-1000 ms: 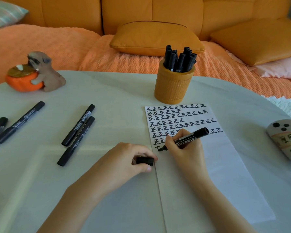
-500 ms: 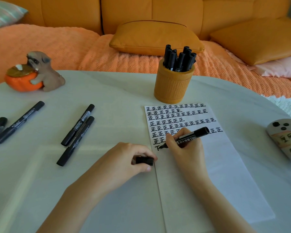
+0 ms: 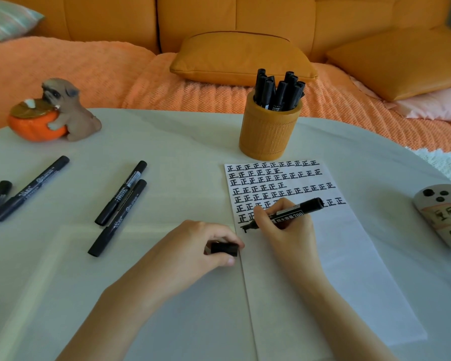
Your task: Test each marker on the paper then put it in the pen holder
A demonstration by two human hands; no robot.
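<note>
- While the right hand [image 3: 287,231] grips the marker [image 3: 294,211], a fresh stroke has grown on the paper [image 3: 349,256].
- Left hand [image 3: 190,252] pinches the cap [image 3: 224,249] beside the paper; test unfinished.

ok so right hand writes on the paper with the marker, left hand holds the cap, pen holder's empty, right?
No: head view shows the pen holder holding several black markers. Rest stands: right hand writes on the paper with the marker, left hand holds the cap.
</note>
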